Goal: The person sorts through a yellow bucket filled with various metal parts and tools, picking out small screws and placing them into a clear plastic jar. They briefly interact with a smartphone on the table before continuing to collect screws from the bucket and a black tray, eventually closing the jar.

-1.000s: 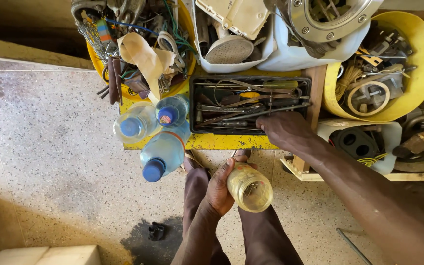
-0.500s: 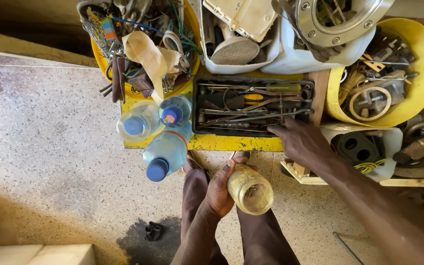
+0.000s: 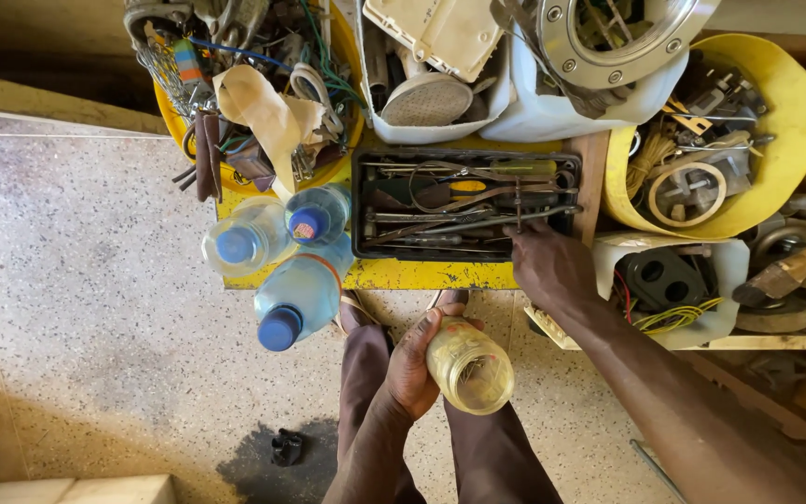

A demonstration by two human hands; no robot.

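Observation:
My left hand (image 3: 414, 366) grips a small open glass jar (image 3: 470, 367), yellowish and tilted, held above my knees. My right hand (image 3: 549, 264) reaches forward, its fingertips at the front right corner of a black tool tray (image 3: 466, 203). The tray holds screwdrivers, pliers and thin metal rods, and rests on a yellow surface (image 3: 422, 275). What lies under the right fingers cannot be made out. Three clear plastic bottles with blue caps (image 3: 302, 291) stand just left of the tray.
A yellow basin of wires and tools (image 3: 244, 103) is at upper left, white containers with scrap parts (image 3: 440, 65) behind the tray, a yellow tub of metal parts (image 3: 701, 149) at right. A hammer (image 3: 790, 271) lies far right. A small black object (image 3: 286, 446) sits on the speckled floor.
My right hand drew back and right over the tray, then returned to its front right corner. The left hand keeps the jar in about the same place.

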